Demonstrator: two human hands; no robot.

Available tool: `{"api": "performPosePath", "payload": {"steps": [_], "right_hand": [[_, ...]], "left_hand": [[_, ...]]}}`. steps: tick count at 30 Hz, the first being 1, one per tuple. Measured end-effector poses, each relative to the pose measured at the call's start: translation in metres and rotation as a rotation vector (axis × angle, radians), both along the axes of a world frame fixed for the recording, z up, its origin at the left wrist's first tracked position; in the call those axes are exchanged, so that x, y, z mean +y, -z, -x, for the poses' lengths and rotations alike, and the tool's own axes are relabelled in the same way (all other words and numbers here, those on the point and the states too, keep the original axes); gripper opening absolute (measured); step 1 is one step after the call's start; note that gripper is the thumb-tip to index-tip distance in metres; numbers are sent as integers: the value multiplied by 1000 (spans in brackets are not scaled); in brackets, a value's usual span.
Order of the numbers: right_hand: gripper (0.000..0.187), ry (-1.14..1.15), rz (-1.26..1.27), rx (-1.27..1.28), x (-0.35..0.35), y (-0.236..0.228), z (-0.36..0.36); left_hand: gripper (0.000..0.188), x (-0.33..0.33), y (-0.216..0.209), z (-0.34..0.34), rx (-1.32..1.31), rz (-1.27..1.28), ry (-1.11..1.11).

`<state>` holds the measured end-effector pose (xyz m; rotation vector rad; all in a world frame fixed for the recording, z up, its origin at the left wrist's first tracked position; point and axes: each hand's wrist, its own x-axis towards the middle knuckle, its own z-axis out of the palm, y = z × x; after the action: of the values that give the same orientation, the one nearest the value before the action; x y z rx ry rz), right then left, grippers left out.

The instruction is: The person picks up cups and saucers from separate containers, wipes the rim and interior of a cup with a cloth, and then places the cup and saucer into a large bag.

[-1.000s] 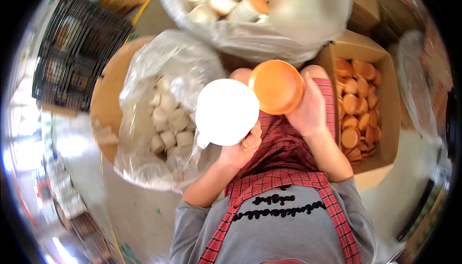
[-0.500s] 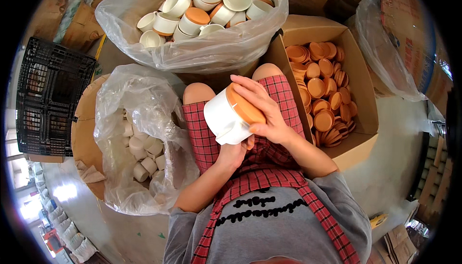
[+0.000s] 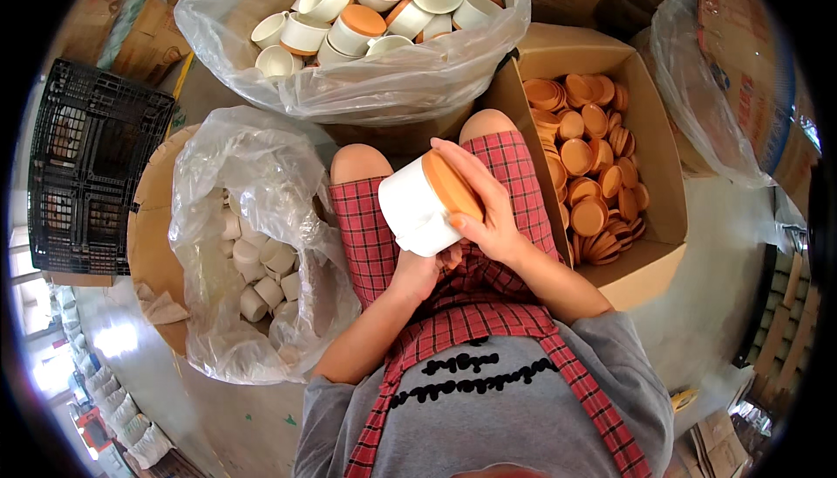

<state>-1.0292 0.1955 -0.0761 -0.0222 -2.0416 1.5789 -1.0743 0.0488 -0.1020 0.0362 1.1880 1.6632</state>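
Observation:
Over my lap a white mug (image 3: 408,206) lies tilted on its side, with an orange round cap (image 3: 451,187) on the end facing right. My right hand (image 3: 493,215) is closed on that end, palm and fingers pressed along the cap and the thumb at its near edge. From below, my left hand (image 3: 420,272) grips the mug on its handle side; the mug hides part of those fingers. Many loose orange caps (image 3: 577,157) fill the cardboard box at my right. White mugs without orange ends (image 3: 250,260) lie in the bag at my left.
Ahead of my knees stands a plastic-lined container (image 3: 349,99) heaped with white mugs, several with orange ends. The open cardboard box (image 3: 649,282) sits close by my right leg, and a clear plastic bag (image 3: 205,338) close by my left. A black plastic crate (image 3: 96,173) is farther left.
The mug has turned slightly in my hands and shifted a little to the right. My right hand has moved with it and stays on the orange cap.

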Motion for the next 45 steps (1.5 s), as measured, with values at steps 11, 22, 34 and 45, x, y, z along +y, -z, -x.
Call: {"api": "performPosePath", "payload": {"steps": [11,22,34,45], "right_hand": [[68,137,829,152,-18,3,5],[74,112,534,3,-36,3,8],[81,92,208,-13,-27,10,11],[70,-124,754,-69,-29,9,17]], "left_hand": [[58,-15,-19,18,1476,225,-152],[33,-9,-24,3,885,-164,-279],[39,-6,-28,-1,472,-221,-339],[23,0,-23,12,1164,-47,-230]]}}
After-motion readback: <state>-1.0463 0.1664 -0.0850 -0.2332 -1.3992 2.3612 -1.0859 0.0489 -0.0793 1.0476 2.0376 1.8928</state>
